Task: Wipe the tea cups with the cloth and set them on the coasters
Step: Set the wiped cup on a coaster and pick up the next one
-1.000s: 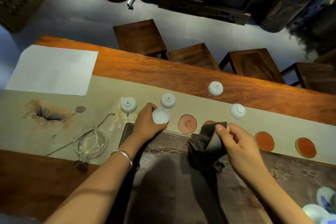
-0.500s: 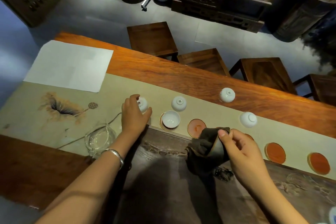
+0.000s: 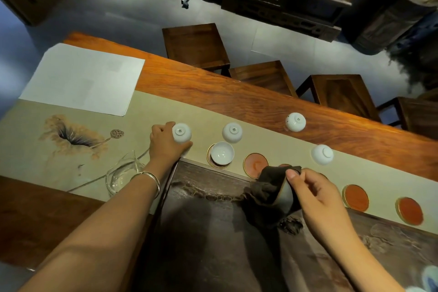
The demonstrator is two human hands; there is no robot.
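At the far left a sheet of white paper (image 3: 83, 80) is lying across the beige runner (image 3: 142, 111), and nearer, a glass pitcher (image 3: 123, 176) is standing by the braceleted wrist. The leftmost upturned cup (image 3: 182, 133) is being gripped by the left hand (image 3: 166, 144), fingers and thumb curled round its sides, its foot facing up. Just right of it, an upright cup (image 3: 222, 153) is sitting on the first coaster (image 3: 211, 163), with a second upturned cup (image 3: 232, 132) resting behind on the runner. Next, a bare orange coaster (image 3: 254, 163) is being partly overlapped by the dark cloth (image 3: 267, 187), which is being pinched by the right hand (image 3: 315, 194), thumb pressed on its top fold. Further back, a third upturned cup (image 3: 295, 122) is sitting on the wooden table (image 3: 237, 102), a fourth (image 3: 322, 154) on the runner. Two more orange coasters (image 3: 356, 197) (image 3: 410, 210) are lying unoccupied at the right.
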